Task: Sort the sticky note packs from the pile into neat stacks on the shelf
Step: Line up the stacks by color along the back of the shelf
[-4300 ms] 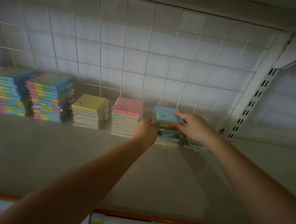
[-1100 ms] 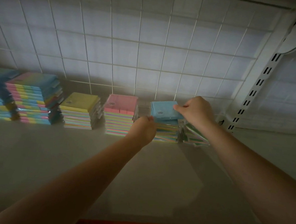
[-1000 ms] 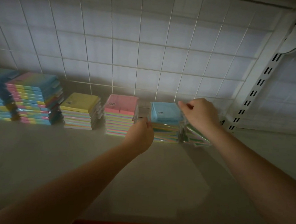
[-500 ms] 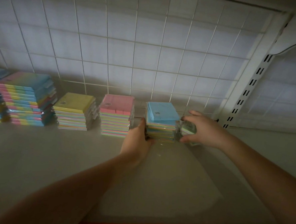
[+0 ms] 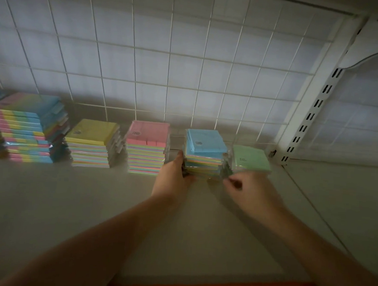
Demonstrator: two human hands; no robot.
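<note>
Wrapped sticky note packs stand in stacks along the back of the shelf [image 5: 91, 203]: a tall multicolour stack [image 5: 23, 130], a yellow-topped stack [image 5: 90, 142], a pink-topped stack [image 5: 146, 148] and a blue-topped stack [image 5: 205, 153]. A low green-topped pile [image 5: 251, 157] lies just right of the blue one. My left hand [image 5: 173, 178] holds the blue-topped stack's left side, thumb up along it and fingers at its front base. My right hand [image 5: 251, 188] has curled fingers at the stack's lower right corner, in front of the green pile. Whether it pinches anything is hidden.
A white wire grid [image 5: 166, 64] backs the shelf close behind the stacks. A slotted white upright [image 5: 309, 114] stands at the right, with more shelf beyond it. An orange strip [image 5: 208, 285] runs along the shelf's front edge.
My right hand came down from the blue pack on top to the stack's right side, then drew back to the front, uncovering the green pile. My left hand stayed on the stack's left side.
</note>
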